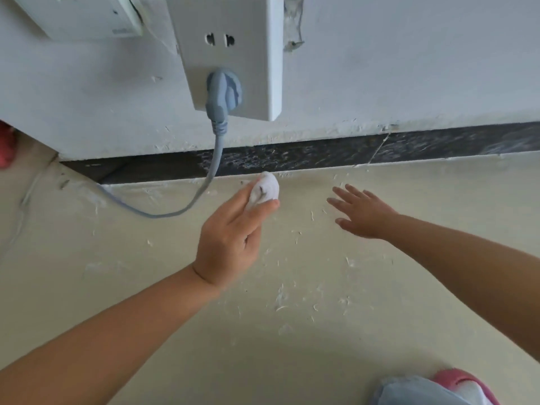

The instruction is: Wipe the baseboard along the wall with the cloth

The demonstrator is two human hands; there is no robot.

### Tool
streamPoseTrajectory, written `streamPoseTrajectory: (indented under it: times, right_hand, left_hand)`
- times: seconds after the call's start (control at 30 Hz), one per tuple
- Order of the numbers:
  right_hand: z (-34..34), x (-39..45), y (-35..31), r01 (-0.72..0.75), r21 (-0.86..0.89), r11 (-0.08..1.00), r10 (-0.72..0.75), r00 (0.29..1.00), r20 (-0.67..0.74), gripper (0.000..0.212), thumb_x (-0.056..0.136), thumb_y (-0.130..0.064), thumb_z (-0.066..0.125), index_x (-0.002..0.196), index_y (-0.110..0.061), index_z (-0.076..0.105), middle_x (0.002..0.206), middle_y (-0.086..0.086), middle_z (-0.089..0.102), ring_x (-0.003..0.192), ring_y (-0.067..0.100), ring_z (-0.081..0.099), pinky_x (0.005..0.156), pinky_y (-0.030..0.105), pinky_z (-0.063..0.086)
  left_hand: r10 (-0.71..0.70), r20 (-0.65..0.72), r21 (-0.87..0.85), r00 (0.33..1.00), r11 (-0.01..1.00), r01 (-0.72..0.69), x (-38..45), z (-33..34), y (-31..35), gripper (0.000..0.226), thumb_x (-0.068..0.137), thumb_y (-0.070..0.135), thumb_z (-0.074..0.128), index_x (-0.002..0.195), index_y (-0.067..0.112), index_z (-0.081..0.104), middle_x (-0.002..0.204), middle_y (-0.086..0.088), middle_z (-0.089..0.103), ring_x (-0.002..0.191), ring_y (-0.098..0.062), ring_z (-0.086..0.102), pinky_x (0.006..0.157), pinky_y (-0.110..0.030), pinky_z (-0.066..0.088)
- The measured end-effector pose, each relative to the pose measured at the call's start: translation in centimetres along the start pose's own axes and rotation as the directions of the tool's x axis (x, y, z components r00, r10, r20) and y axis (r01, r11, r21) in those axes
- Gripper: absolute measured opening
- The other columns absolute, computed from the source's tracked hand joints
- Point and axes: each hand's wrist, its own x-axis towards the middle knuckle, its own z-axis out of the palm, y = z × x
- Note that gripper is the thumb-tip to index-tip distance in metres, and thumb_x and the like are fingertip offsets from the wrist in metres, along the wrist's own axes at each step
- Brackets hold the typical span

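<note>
— Pale floor (146, 273) meets a white wall (409, 68), with paint flecks scattered across the floor. What is at your far left?

— You have a red object (5, 147) at the frame's left edge; what it is cannot be told. Next comes a white wall socket (233, 33) with a grey plug (223, 89) in it, its cord (175, 210) looping down onto the floor.

— And the dark strip?

— That is the baseboard (321, 153), running along the foot of the wall, speckled with white marks.

— Your hands?

— Your left hand (230, 238) grips the cloth (264, 190), a small white wad pinched between thumb and curled fingers. The wad sits on the floor just at the baseboard's lower edge, beside the cord; whether it touches the strip cannot be told. Your right hand (362, 214) is well apart to the right, fingers spread and straight, palm down over the floor, holding nothing.

— Anything at lower right?

— A knee in light fabric (415, 390) and a pink shoe (464, 381).
</note>
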Motion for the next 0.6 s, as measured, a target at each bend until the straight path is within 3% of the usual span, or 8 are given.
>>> streamPoseTrajectory:
  times: [0.07,0.13,0.23,0.33,0.4,0.5,0.6]
  right_hand:
    - [-0.3,1.4,0.7,-0.014,0.041,0.999,0.015,0.999,-0.035,0.056,0.099,-0.038,0.027,0.148,-0.024,0.004,0.157,0.000,-0.009,0.145,0.021,-0.008,0.118,0.039,0.001]
    - [-0.3,2.6,0.5,-0.034,0.114,0.993,0.043,0.996,-0.075,0.056,0.099,-0.038,0.026,0.148,-0.024,0.004,0.157,0.000,-0.011,0.145,0.021,-0.010,0.117,0.040,-0.002]
    - [1.1,3.5,-1.2,-0.005,0.226,0.974,0.044,0.985,-0.165,0.056,0.097,-0.042,0.019,0.148,-0.024,0.006,0.157,0.000,-0.012,0.145,0.021,-0.012,0.116,0.042,-0.008]
    - [3.3,3.7,-3.2,0.109,0.246,0.963,-0.053,0.973,-0.225,0.085,0.071,-0.051,-0.014,0.148,-0.025,0.011,0.157,-0.002,-0.008,0.145,0.020,-0.010,0.109,0.041,-0.024]
    - [4.2,4.0,-3.7,0.116,0.250,0.961,-0.055,0.970,-0.235,0.093,0.064,-0.050,-0.019,0.148,-0.025,0.011,0.157,-0.004,-0.006,0.145,0.019,-0.010,0.102,0.039,-0.032]
    - [4.1,4.3,-3.6,0.112,0.250,0.962,-0.047,0.966,-0.253,0.093,0.064,-0.049,-0.019,0.148,-0.025,0.013,0.157,-0.004,-0.003,0.145,0.020,-0.007,0.106,0.038,-0.026]
    - [4.3,4.3,-3.5,0.094,0.252,0.963,-0.024,0.964,-0.267,0.092,0.065,-0.050,-0.018,0.147,-0.027,0.015,0.157,-0.005,0.000,0.145,0.018,-0.006,0.108,0.039,-0.021]
  left_hand:
    - [-0.091,0.083,0.016,0.992,0.996,0.090,0.1,2.4,0.2,0.028,0.081,-0.003,0.046,0.101,0.015,0.053,0.106,-0.014,0.062,0.084,-0.021,0.053,0.069,-0.021,0.044]
    - [-0.242,0.160,0.079,0.957,0.970,0.232,0.4,4.8,0.2,0.030,0.078,0.001,0.043,0.100,0.018,0.052,0.097,-0.019,0.066,0.084,-0.019,0.050,0.068,-0.024,0.042]
    - [-0.498,0.249,0.159,0.831,0.867,0.472,0.9,7.2,0.2,0.035,0.073,-0.003,0.042,0.097,0.010,0.065,0.086,-0.019,0.066,0.078,-0.017,0.046,0.064,-0.019,0.034]
    - [-0.683,0.219,0.223,0.697,0.731,0.645,1.1,7.9,-0.4,0.039,0.068,-0.009,0.045,0.096,0.002,0.069,0.091,-0.022,0.066,0.083,-0.030,0.057,0.058,-0.014,0.024]
    - [-0.782,0.145,0.255,0.606,0.621,0.741,1.3,7.6,-0.9,0.038,0.075,-0.011,0.045,0.104,0.002,0.067,0.102,-0.023,0.064,0.092,-0.035,0.058,0.062,-0.016,0.024]
    - [-0.895,0.088,0.320,0.436,0.440,0.839,1.4,6.4,-2.1,0.040,0.084,-0.009,0.047,0.120,0.006,0.059,0.123,-0.016,0.057,0.112,-0.031,0.051,0.079,-0.019,0.031]
    - [-0.942,0.047,0.329,0.332,0.329,0.885,1.3,6.2,-2.6,0.041,0.088,-0.004,0.046,0.126,0.009,0.055,0.132,-0.013,0.051,0.121,-0.029,0.045,0.093,-0.021,0.030]
